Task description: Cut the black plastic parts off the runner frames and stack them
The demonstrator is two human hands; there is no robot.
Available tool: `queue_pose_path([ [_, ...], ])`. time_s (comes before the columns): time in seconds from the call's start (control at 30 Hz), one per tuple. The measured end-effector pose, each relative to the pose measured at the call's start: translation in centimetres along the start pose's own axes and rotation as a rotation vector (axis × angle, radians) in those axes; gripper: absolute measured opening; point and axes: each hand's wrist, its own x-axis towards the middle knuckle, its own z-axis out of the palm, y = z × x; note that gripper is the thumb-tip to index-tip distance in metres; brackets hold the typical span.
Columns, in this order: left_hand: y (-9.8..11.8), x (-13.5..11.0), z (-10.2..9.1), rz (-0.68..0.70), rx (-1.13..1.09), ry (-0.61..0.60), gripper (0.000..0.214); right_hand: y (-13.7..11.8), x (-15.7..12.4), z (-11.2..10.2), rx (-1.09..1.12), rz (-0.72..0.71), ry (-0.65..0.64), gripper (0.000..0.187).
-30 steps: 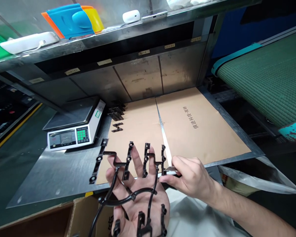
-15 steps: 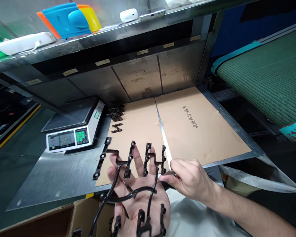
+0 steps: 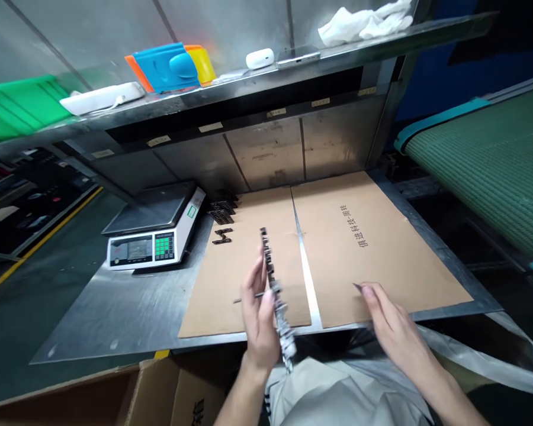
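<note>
Clock directions are taken from the person's left hand (image 3: pixel 261 331). It grasps a black plastic frame (image 3: pixel 268 260), which stands nearly edge-on above the front edge of the cardboard sheets (image 3: pixel 359 266), pointing from just past twelve o'clock down toward five; its shape cannot be read from this side, and its lower end dissolves into blur. A thin dark rod (image 3: pixel 238 300) juts out toward ten, its join hidden by the fingers. At three, the right hand (image 3: pixel 388 316) pinches something of which only a dark pointed tip (image 3: pixel 357 287) shows; the rest is covered by the grip. Small black pieces (image 3: pixel 222 236) lie near eleven, those behind (image 3: pixel 222 213) too crowded to count. The scale (image 3: pixel 127 251) sits at ten, its display unreadable. The carton (image 3: pixel 148 384) at eight and green conveyor (image 3: pixel 484 171) at two are cut off by the picture's edges.
</note>
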Motion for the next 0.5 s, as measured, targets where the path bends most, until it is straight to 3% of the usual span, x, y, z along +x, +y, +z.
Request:
queue_pose_path([
  [0.17, -4.0, 2.9, 1.1, 0.129, 0.578, -0.339, 0.060, 5.2, 4.3, -0.2, -0.444, -0.125, 0.190, 0.046],
  [0.27, -6.4, 3.1, 3.4, 0.044, 0.647, -0.312, 0.061, 6.0, 7.3, 1.0, -0.486, -0.219, 0.254, 0.043],
  [0.37, -7.4, 2.4, 4.8, -0.039, 0.656, -0.274, 0.053, 5.5, 9.0, 2.2, -0.459, -0.279, 0.270, 0.042],
  [0.43, -6.9, 1.4, 4.5, -0.070, 0.636, -0.280, 0.047, 4.9, 8.7, 2.3, -0.412, -0.307, 0.293, 0.042],
  [0.5, -6.0, 0.1, 3.1, -0.097, 0.583, -0.270, 0.042, 4.6, 7.3, 1.4, -0.252, -0.289, 0.312, 0.044],
])
